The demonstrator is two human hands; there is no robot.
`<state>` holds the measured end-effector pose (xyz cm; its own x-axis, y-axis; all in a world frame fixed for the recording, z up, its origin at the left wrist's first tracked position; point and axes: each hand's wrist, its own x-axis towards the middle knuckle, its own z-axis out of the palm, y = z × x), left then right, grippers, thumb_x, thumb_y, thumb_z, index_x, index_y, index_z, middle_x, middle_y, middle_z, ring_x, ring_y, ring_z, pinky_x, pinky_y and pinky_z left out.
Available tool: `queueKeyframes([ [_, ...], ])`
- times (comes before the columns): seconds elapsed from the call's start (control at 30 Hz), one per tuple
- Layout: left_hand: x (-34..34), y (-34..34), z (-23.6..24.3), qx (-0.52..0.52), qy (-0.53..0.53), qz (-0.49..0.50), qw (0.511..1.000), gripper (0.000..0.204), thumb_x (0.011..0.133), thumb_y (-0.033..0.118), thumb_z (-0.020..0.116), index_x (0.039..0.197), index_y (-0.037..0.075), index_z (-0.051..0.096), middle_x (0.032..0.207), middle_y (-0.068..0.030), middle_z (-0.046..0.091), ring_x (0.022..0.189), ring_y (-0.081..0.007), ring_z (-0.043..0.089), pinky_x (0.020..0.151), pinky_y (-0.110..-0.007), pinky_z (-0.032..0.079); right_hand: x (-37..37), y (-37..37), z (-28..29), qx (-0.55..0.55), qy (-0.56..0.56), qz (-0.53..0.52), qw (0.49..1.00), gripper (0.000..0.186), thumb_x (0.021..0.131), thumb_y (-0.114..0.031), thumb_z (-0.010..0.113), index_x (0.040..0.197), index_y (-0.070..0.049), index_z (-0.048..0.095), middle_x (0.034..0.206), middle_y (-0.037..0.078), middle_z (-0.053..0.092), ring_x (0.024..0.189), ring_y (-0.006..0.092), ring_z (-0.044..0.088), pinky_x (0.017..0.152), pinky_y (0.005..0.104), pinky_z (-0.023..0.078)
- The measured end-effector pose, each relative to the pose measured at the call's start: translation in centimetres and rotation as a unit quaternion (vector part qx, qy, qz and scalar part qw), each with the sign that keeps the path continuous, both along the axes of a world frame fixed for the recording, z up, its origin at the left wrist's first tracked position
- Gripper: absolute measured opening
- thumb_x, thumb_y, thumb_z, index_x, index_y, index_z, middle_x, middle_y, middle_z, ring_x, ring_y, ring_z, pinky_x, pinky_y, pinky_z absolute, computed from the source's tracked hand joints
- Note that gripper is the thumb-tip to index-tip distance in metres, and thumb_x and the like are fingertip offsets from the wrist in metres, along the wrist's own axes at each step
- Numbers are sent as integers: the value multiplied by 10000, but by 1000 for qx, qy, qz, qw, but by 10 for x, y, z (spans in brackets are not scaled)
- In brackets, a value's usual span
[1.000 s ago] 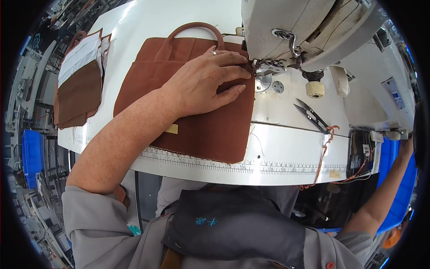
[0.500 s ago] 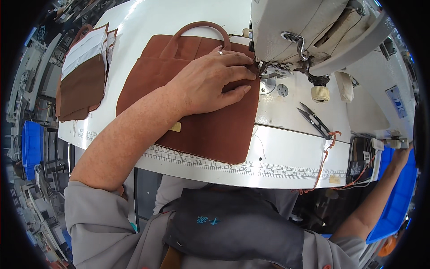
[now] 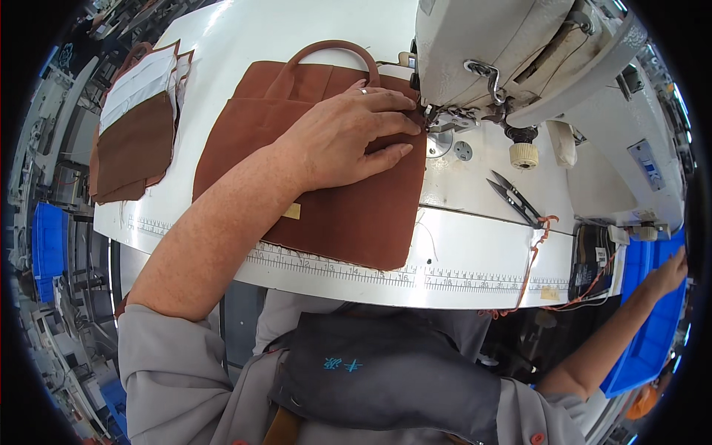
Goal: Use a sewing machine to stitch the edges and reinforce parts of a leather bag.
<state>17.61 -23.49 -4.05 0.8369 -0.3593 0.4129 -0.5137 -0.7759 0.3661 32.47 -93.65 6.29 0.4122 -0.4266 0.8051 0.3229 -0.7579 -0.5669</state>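
Note:
My left hand [image 3: 360,137] lies flat, fingers spread, on a reddish-brown bag piece [image 3: 348,211] with a looped handle [image 3: 330,46]. The fingertips rest near the piece's right edge, close beside the presser foot [image 3: 451,119] of a white sewing machine [image 3: 475,52]. A small yellow tag [image 3: 292,211] sits on the brown material below my wrist. My right hand [image 3: 670,271] is far out at the right, over a blue bin [image 3: 639,341] below the machine's end. It is small there near the picture's rim, and its fingers are not clear.
Black thread snips [image 3: 517,199], with orange cord tied on, lie right of the bag piece. A stack of brown and white pieces [image 3: 137,144] rests on the table's left. A printed ruler strip [image 3: 475,282] runs along the front edge. Another blue bin [image 3: 49,252] stands far left.
My right hand has come away from the machine's right end and now shows over the blue bin. My left hand stays on the bag piece. The whole view has shifted slightly.

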Motion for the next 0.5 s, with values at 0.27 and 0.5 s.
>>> queueKeyframes([
  [0.27,2,3,-1,0,-3,-15,1000,271,964,244,693,1193,111,751,1326,-115,652,1224,-321,627,1128,-453,462,-124,326,-48,-218,312,426,821,188,940,-41,686,1117,16,715,1045,123,743,876,186,693,775,311,543],
  [0.5,0,2,1,-7,14,-9,1000,286,959,272,686,1199,131,751,1365,-118,636,1265,-330,607,1184,-483,408,-98,441,-66,-199,422,513,721,228,918,-173,770,1104,-52,718,906,65,678,726,161,596,645,307,476],
])
